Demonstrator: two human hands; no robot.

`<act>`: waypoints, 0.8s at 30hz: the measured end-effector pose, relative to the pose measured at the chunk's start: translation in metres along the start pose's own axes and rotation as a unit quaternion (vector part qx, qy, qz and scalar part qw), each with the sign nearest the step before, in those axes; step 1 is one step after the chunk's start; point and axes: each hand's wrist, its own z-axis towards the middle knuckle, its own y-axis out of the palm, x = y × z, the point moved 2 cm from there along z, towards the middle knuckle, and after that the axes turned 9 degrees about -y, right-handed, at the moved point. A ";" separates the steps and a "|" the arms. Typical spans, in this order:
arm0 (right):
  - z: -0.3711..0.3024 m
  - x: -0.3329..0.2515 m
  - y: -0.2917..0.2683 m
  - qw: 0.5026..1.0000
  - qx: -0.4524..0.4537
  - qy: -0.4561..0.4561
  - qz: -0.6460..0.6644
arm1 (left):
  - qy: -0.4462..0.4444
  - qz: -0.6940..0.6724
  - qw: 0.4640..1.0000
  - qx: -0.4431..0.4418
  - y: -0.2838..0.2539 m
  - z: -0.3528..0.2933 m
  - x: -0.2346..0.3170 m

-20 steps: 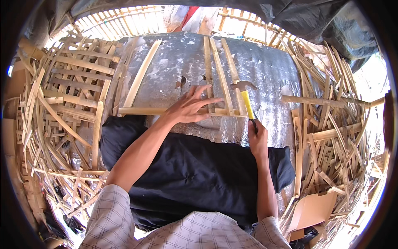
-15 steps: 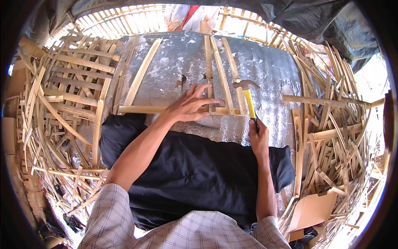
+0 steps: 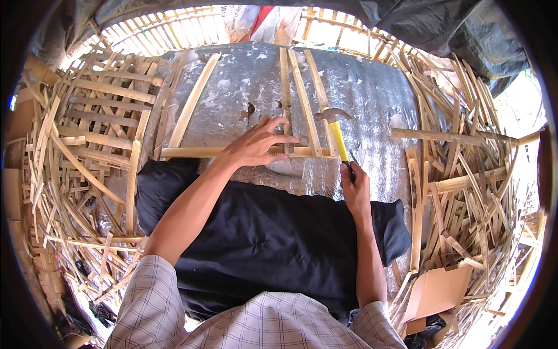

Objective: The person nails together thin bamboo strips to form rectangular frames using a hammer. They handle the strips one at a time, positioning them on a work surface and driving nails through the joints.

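My right hand [image 3: 356, 189] is wrapped around the black grip of a claw hammer [image 3: 338, 139] with a yellow shaft. The hammer's metal head is up over the rightmost upright bamboo slat [image 3: 317, 75]. With fingers spread, my left hand [image 3: 258, 145] rests over a crosswise bamboo strip [image 3: 195, 152], hiding part of it. Several slats run away from that strip, among them a lone one [image 3: 195, 102] on the left and a group on the right. Whether anything small lies under my left fingers is hidden.
A worn silvery sheet [image 3: 372, 104] lies beneath the slats. Black cloth [image 3: 273, 244] covers my lap. A bamboo lattice [image 3: 104, 122] stands on the left, and loose strips [image 3: 465, 203] are heaped on the right near an opened cardboard box [image 3: 436, 294].
The hammer and my right hand have shifted slightly left. My left hand keeps its place on the strip, fingers still spread. The whole view has moved a little.
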 end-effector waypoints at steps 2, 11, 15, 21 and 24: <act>0.000 -0.002 -0.001 1.000 -0.001 -0.004 -0.002 | -0.007 0.005 1.000 -0.013 -0.001 0.001 0.000; -0.001 -0.002 -0.002 1.000 0.000 -0.019 -0.014 | 0.043 0.093 0.994 0.028 0.003 0.003 -0.004; -0.002 -0.001 -0.001 0.999 -0.001 -0.025 -0.021 | 0.038 0.087 0.995 0.030 0.002 0.004 -0.004; -0.002 0.000 -0.001 0.999 -0.006 -0.026 -0.034 | 0.033 0.069 0.997 0.014 -0.004 0.005 0.002; -0.002 0.000 0.000 0.999 -0.005 -0.034 -0.036 | 0.037 0.069 0.996 0.033 -0.003 0.003 0.003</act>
